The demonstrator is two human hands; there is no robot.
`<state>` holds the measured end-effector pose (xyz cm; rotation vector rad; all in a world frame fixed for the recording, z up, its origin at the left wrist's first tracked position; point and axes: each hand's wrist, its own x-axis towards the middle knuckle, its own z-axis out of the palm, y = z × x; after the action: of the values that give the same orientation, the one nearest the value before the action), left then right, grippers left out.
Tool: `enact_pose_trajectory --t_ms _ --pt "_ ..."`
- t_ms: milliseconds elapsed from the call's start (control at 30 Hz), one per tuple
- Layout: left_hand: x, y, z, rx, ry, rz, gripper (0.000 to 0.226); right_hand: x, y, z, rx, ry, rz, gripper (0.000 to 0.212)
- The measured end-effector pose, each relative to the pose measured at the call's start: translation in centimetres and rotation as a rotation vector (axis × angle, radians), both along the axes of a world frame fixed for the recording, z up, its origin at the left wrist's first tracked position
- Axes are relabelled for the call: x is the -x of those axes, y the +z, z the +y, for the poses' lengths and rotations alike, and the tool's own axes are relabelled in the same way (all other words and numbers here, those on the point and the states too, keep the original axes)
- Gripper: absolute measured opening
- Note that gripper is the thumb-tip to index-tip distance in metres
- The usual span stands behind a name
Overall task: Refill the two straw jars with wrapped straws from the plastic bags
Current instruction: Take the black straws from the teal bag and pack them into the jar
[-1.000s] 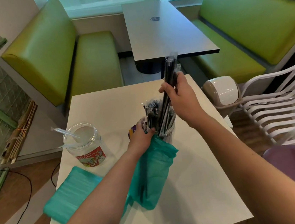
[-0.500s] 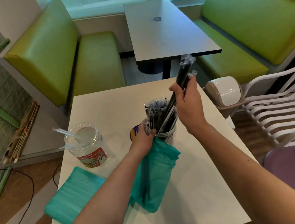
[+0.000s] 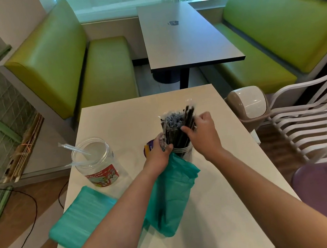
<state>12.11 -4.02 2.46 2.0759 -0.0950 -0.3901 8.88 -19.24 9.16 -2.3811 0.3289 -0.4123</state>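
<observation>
white table (image 3: 218,189): teal bag (image 3: 175,194) fronts straw jar (image 3: 184,152).

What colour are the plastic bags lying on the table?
Teal green, both the folded bag and the loose bag under the arms; the head view shows them plainly.

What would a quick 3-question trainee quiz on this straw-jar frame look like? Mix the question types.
1. True or false: the clear jar with the red label is packed full of straws.
2. Multiple choice: what does the right hand grip? A) the teal bag B) black wrapped straws C) the jar with the red label
3. Short answer: what lies flat at the table's near left corner?

Key
1. False: only a couple of clear straws sit in it.
2. B: it holds black wrapped straws standing in the second jar, while the left hand steadies the bundle.
3. A folded teal bag; another teal bag lies under the left forearm.
</observation>
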Motion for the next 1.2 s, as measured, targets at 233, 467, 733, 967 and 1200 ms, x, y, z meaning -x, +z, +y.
enact_pose_trajectory --t_ms 233,467,733,967,1200 --pt "-0.1 -0.1 -0.1 -0.017 -0.006 0.010 0.062 0.1 0.8 0.4 0.175 -0.034 -0.073 0.076" --pt "-0.1 0.1 -0.1 -0.006 -0.006 0.007 0.061 -0.6 1.5 1.1 0.267 0.267 -0.116 0.051" --pt "0.0 0.4 0.0 0.010 -0.014 0.014 0.060 0.4 -1.7 0.7 0.551 0.301 0.041 0.077" --pt "0.3 0.8 0.0 0.002 -0.016 0.034 0.060 -0.6 -0.4 -0.6 0.204 0.243 0.122 0.061" --pt "0.3 0.9 0.1 -0.019 -0.022 0.036 0.061 -1.4 0.8 -1.3 0.194 0.218 -0.126 0.036"
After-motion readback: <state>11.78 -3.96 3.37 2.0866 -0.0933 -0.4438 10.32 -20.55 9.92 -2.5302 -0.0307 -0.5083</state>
